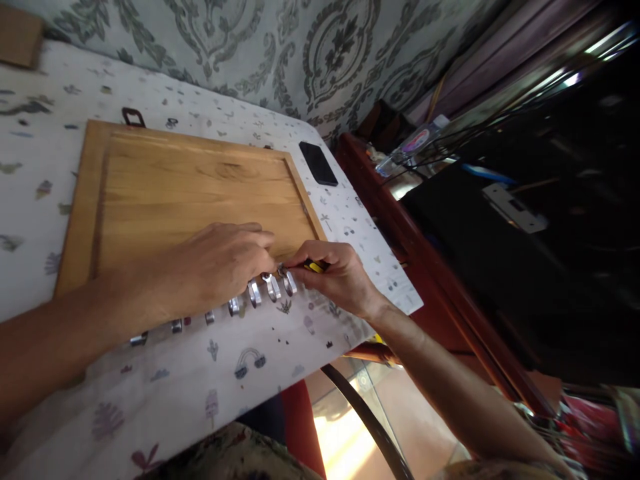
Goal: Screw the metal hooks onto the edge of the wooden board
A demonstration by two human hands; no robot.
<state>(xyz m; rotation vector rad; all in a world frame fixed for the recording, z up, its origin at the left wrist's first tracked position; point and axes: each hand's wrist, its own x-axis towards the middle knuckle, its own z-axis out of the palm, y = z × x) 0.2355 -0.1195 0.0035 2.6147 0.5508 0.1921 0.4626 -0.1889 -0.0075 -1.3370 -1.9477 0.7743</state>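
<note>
The board [195,193] lies on the surface [175,400], metal hooks [255,294] along its near edge. At the row's right end, the right hand [343,273] has its fingers closed around a yellow-and-black tool [315,267]. The left hand [220,267] curls just left of it; its grip I cannot tell. The step looks like working the rightmost hook's fastening, which probably calls for a steady hook and aligned tool.

A table [183,410] wears a white printed cloth [295,347]. A framed wooden panel [200,190] lies flat on it, shiny metal loops [254,294] lining its near edge. A black phone [319,164] lies beside its far right corner.
</note>
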